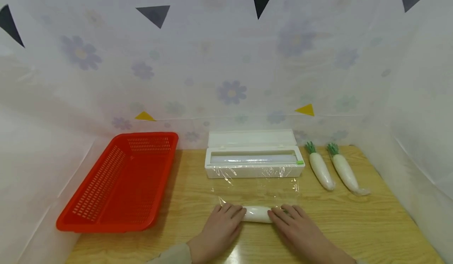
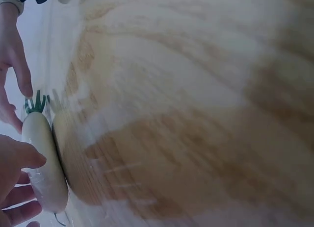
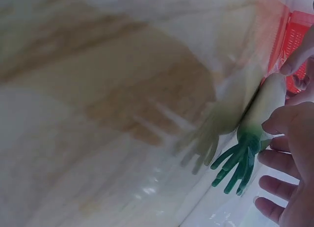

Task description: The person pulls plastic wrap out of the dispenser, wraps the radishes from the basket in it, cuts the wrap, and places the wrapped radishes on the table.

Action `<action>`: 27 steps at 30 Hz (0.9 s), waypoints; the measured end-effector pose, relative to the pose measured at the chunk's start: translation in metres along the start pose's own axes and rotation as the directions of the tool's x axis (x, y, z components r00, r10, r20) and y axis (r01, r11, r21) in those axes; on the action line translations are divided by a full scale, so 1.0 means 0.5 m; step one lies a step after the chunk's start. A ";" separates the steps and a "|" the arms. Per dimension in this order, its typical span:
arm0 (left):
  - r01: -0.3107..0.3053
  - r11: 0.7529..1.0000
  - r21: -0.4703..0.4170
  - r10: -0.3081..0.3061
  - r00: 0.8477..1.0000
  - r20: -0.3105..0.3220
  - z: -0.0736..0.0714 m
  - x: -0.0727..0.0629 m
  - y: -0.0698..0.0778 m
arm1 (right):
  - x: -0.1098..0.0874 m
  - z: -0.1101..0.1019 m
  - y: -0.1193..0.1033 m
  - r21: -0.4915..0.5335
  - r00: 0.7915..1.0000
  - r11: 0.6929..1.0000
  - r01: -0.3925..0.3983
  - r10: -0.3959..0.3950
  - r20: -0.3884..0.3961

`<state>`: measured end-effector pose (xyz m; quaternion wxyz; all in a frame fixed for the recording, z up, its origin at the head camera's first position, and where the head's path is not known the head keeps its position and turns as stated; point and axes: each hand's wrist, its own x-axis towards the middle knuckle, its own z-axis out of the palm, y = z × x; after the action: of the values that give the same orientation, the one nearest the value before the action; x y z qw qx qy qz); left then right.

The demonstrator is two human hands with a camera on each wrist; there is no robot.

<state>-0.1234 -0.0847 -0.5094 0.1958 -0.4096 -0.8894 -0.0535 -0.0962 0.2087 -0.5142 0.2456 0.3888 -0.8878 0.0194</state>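
Note:
A white toy radish [image 1: 256,214] with green leaves lies crosswise near the table's front, with clear plastic wrap [image 1: 255,189] around it. My left hand [image 1: 221,228] rests at its tip end; in the left wrist view the thumb [image 2: 34,157] lies against its side, the other fingers beside it. My right hand [image 1: 301,230] rests at the leafy end, fingers fairly straight. The green leaves [image 3: 240,163] show beside those fingers in the right wrist view. The wrap runs back to a white dispenser box [image 1: 255,172] with its lid up and a roll inside.
A red plastic basket [image 1: 155,213] stands on the left of the wooden table [image 1: 375,224]. Two more toy radishes lie at the right, the nearer one [image 1: 321,171] beside the dispenser and the other radish [image 1: 345,173] further right. A patterned curtain [image 1: 198,67] encloses the table.

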 end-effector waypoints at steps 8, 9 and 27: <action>0.056 0.998 -0.024 -0.055 0.998 0.035 0.013 0.027 -0.008 | 0.020 0.011 0.010 0.011 0.997 0.998 -0.066 0.066 -0.032; 0.065 0.998 -0.024 -0.064 0.997 0.040 0.015 0.031 -0.009 | 0.024 0.011 0.011 0.018 0.997 0.997 -0.079 0.079 -0.015; 0.197 0.979 -0.056 -0.183 0.964 0.194 0.045 0.091 -0.044 | 0.093 0.041 0.050 0.024 0.974 0.979 -0.203 0.199 0.111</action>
<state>-0.1734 -0.0613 -0.5106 0.0896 -0.3325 -0.9365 -0.0665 -0.1491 0.1897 -0.5071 0.1872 0.3017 -0.9340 0.0387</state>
